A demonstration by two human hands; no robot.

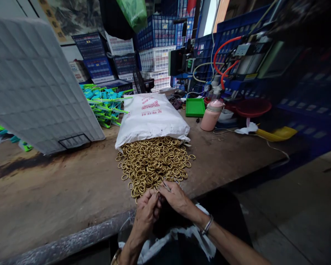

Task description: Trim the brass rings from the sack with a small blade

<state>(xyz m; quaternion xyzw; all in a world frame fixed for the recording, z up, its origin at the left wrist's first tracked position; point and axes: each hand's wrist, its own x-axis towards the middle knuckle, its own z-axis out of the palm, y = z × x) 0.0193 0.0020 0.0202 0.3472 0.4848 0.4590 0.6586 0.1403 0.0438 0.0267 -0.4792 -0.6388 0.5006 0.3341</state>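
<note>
My left hand (148,207) is closed in a pinch at the near edge of a heap of brass-coloured rings (151,162). What sits between its fingers is hidden. My right hand (175,197) meets it from the right, fingertips almost touching. A slim metal tool (166,186) pokes out of the right hand's closed fingers; its exact kind cannot be made out. The rings spill from the mouth of a white sack (154,119) with red print, which lies on the wooden table (79,195).
On the left leans a grey-white quilted panel (38,84). Behind it lie green and turquoise pieces (106,101). A green tray (195,107), a pink bottle (211,116) and a yellow scoop (277,134) stand right of the sack. Stacked crates (157,59) fill the back.
</note>
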